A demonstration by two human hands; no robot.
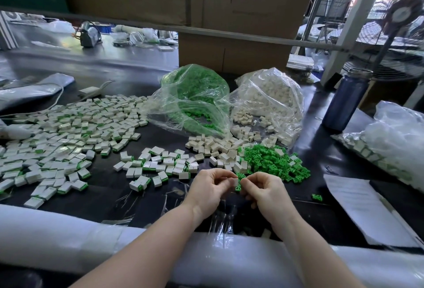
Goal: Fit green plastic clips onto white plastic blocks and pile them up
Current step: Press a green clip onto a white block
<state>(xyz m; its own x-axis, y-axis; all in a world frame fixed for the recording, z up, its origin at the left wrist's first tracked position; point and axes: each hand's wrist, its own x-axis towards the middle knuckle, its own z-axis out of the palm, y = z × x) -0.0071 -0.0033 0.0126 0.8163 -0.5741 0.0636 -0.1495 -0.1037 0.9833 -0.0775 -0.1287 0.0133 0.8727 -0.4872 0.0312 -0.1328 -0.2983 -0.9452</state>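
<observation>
My left hand (210, 187) pinches a small white block (234, 182) at its fingertips. My right hand (261, 190) faces it and pinches a green clip (238, 187) just below and beside the block; the two pieces touch. Behind my hands lie a heap of loose green clips (275, 161) and a heap of bare white blocks (218, 146). Fitted blocks with green edges spread over the table to the left (68, 136), with a smaller group nearer my hands (160, 163).
An open clear bag of green clips (195, 97) and one of white blocks (273, 99) stand behind the heaps. A blue bottle (346, 101) stands right, with a bagged batch (390, 145) and paper sheets (362, 207). One stray clip (317, 197) lies near the sheets. Cardboard boxes (231, 53) stand at the back.
</observation>
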